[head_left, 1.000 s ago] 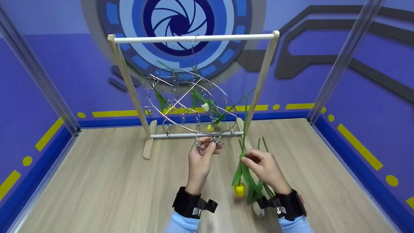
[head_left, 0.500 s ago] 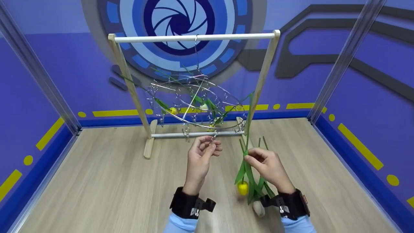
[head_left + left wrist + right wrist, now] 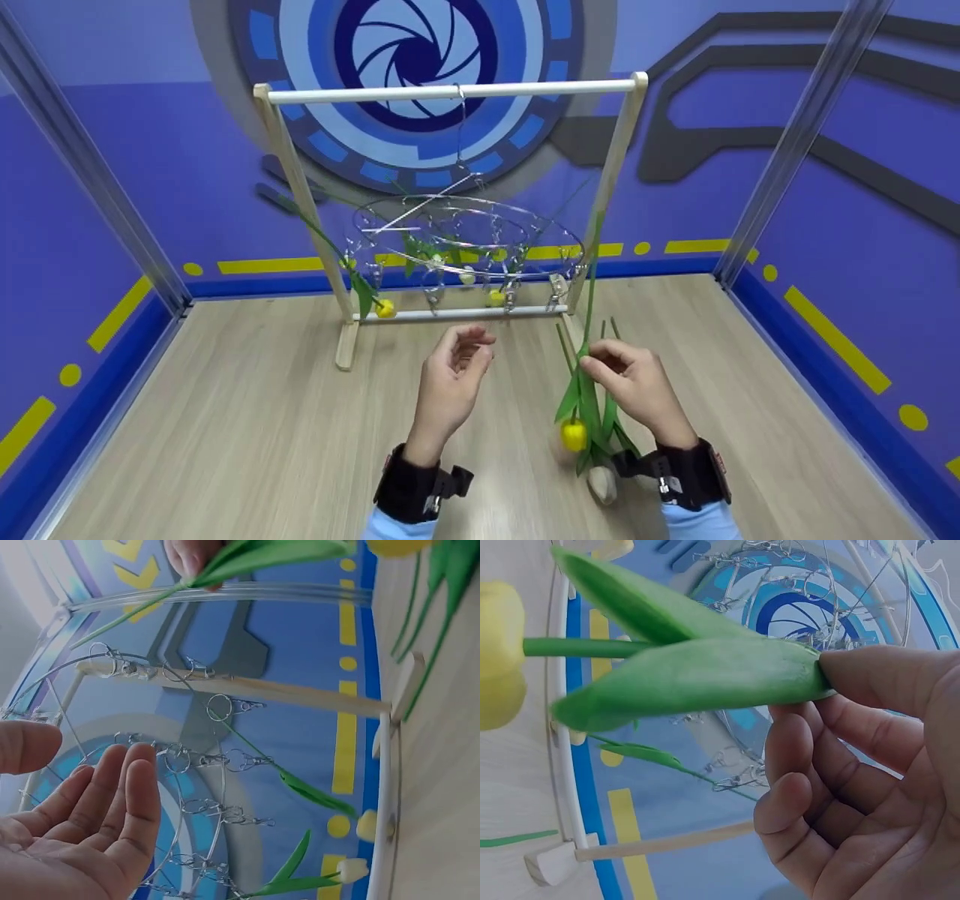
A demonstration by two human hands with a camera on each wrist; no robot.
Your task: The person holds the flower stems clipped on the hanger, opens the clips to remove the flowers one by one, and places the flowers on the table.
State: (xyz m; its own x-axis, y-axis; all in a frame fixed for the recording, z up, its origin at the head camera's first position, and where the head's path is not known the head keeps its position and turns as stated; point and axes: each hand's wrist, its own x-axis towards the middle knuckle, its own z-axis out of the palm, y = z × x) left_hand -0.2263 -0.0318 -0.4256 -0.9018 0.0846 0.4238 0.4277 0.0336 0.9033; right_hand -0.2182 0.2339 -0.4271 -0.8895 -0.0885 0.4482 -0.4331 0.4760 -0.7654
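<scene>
My right hand [image 3: 636, 386] pinches a yellow tulip [image 3: 574, 435] by its leaves and stem, bloom downward, above the table. The right wrist view shows thumb and fingertips closed at the base of the green leaves [image 3: 697, 679]. My left hand [image 3: 452, 382] holds nothing; its fingers are loosely bent, in front of a round wire clip hanger [image 3: 409, 229]. Metal clips [image 3: 510, 296] dangle from the hanger's rings. Other tulips hang there upside down: a yellow one [image 3: 385, 308] at the left, a white one [image 3: 467, 275] and another yellow one [image 3: 496, 298] behind.
The hanger hooks over the white top bar [image 3: 360, 95] of a wooden rack [image 3: 616, 157]. A white tulip [image 3: 602, 484] and more green stems lie on the table [image 3: 247, 427] beneath my right hand. Patterned blue panels [image 3: 847, 247] enclose the table.
My left hand has let go of a hanger clip and drawn back toward me, slightly left. The hanger has turned and swung more level. My right hand has shifted a little right with the tulip.
</scene>
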